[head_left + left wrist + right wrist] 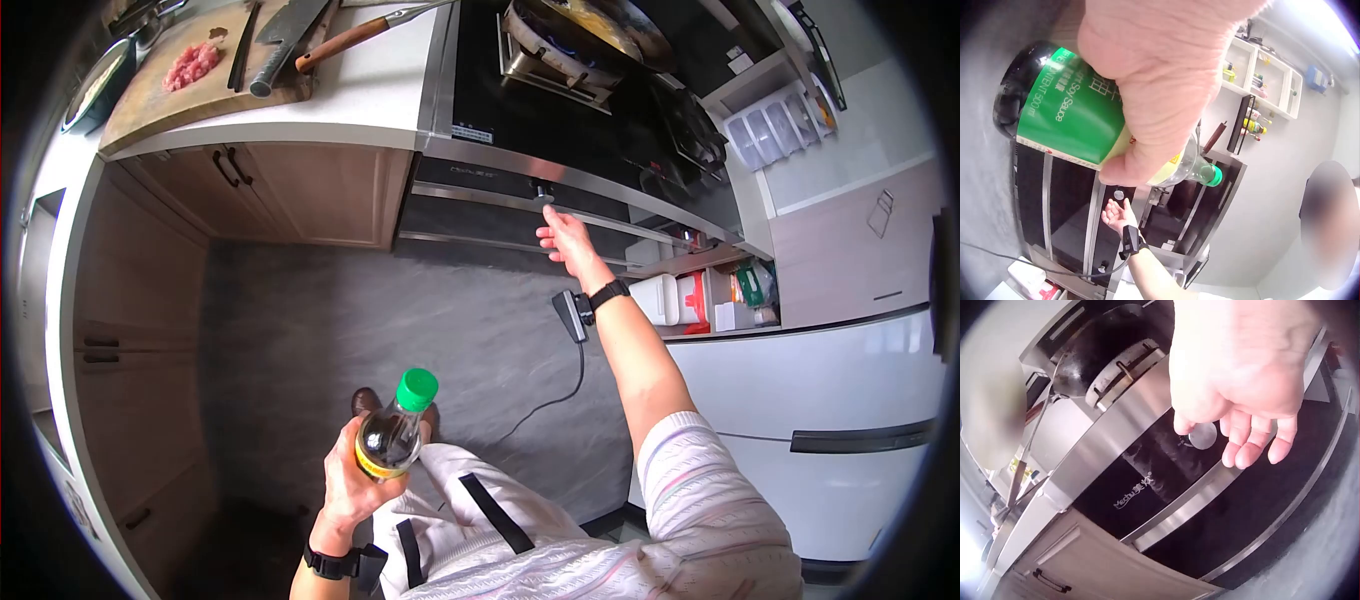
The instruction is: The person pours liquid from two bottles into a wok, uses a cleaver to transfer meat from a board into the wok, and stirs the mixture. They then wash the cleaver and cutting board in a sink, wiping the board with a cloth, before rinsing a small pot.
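Observation:
My left hand point(348, 488) grips a soy sauce bottle point(388, 440) in front of my body. The bottle has a green cap point(417, 388), dark liquid inside and, in the left wrist view, a green label point(1069, 109). My right hand point(568, 243) reaches out to the stove front, its fingers loosely bent. Its thumb tip is right by the round silver knob point(1202, 435), and the fingers hang on the knob's other side. On the burner above, a wok point(590, 35) holds something yellowish.
A cutting board point(135, 120) on the left counter carries raw chopped meat point(192, 66), a cleaver point(290, 30) and a wooden-handled utensil point(345, 43). Beside it stands a bowl point(103, 88). An open drawer point(712, 300) with containers juts out right of my arm. A cable point(560, 400) trails from my right wrist device.

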A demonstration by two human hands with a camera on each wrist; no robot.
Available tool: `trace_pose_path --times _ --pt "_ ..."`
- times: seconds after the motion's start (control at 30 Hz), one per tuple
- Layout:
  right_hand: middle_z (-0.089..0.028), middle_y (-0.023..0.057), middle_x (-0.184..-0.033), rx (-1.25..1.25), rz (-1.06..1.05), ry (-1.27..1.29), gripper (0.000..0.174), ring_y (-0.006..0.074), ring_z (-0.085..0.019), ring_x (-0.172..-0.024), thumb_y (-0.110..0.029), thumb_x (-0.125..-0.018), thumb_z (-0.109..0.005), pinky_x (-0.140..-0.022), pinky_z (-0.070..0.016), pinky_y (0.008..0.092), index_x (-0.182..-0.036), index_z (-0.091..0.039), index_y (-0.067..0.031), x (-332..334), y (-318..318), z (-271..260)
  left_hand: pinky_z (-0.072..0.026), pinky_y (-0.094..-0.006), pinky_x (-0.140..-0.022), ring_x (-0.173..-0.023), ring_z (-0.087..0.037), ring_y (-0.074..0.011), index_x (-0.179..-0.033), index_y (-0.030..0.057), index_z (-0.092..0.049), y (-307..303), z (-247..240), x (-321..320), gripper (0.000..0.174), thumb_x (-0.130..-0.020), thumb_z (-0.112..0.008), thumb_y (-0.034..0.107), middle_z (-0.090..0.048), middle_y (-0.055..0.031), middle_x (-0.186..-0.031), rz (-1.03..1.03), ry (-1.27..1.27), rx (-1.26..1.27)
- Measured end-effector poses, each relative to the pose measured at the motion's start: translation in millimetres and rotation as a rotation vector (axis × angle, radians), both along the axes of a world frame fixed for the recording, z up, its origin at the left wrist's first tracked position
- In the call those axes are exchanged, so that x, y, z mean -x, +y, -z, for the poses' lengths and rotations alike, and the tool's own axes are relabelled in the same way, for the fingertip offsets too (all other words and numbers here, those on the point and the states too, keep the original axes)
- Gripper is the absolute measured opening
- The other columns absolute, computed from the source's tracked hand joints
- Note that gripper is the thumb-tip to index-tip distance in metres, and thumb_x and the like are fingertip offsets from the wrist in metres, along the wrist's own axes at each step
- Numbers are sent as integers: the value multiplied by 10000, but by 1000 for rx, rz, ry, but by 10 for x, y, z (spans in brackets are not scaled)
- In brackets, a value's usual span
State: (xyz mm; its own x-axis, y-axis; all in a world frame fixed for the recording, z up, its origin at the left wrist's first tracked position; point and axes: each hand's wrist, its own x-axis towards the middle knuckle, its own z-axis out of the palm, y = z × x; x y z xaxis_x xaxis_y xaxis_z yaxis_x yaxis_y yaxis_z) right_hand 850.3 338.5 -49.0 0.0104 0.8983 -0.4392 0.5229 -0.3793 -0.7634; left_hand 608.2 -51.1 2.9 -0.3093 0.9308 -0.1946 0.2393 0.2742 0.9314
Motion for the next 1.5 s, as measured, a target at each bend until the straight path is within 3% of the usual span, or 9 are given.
trace_pose_path --times 0.13,0.27,0.6,0.67,0.83,1.27,1.5 --pt "-641 0 -873 55 40 46 569 79 -572 -698 -610 -844 -517 -573 -441 276 -1112 -561 -110 65 182 124 -500 -326 -781 -831 -627 -216 -1146 -33 -465 22 117 48 717 -515 -774 108 -629 -123 -940 7 12 -2" --pt "-644 3 -881 52 55 107 561 79 -571 -699 -606 -846 -518 -568 -440 273 -1110 -562 -113 90 255 162 -497 -302 -770 -802 -619 -177 -1103 -30 -490 162 43 124 659 -521 -766 106 -637 -103 -895 5 -65 111" --pt "-657 31 -825 -25 72 41 480 86 -581 -657 -517 -869 -553 -528 -425 247 -1007 -586 -59 107 397 290 -494 -297 -747 -774 -609 -175 -1058 -19 -497 364 -2 338 610 -520 -757 103 -623 -95 -870 5 -30 90" --pt "-659 39 -799 -55 72 -3 473 89 -581 -631 -501 -867 -567 -520 -425 248 -983 -591 -43 131 400 284 -497 -341 -738 -794 -625 -270 -1040 17 -509 385 -13 367 585 -534 -770 152 -617 -122 -885 -3 -67 94" --pt "-654 75 -732 -130 92 0 438 106 -570 -566 -425 -872 -602 -550 -466 251 -882 -600 13 162 388 281 -497 -342 -717 -768 -622 -276 -1018 21 -509 399 -12 403 557 -538 -763 148 -613 -123 -861 9 -41 74" --pt "-635 61 -687 -176 87 18 415 98 -556 -545 -400 -872 -614 -536 -468 243 -858 -604 15 154 386 305 -499 -339 -711 -764 -624 -268 -1000 24 -514 454 -108 337 521 -550 -748 139 -615 -120 -851 19 -52 62" --pt "-637 62 -718 -75 22 -76 329 100 -570 -564 -311 -878 -612 -544 -479 238 -886 -612 18 143 234 -82 -499 -330 -723 -769 -625 -258 -1002 20 -519 458 -225 270 522 -545 -748 126 -617 -114 -863 28 -24 94"
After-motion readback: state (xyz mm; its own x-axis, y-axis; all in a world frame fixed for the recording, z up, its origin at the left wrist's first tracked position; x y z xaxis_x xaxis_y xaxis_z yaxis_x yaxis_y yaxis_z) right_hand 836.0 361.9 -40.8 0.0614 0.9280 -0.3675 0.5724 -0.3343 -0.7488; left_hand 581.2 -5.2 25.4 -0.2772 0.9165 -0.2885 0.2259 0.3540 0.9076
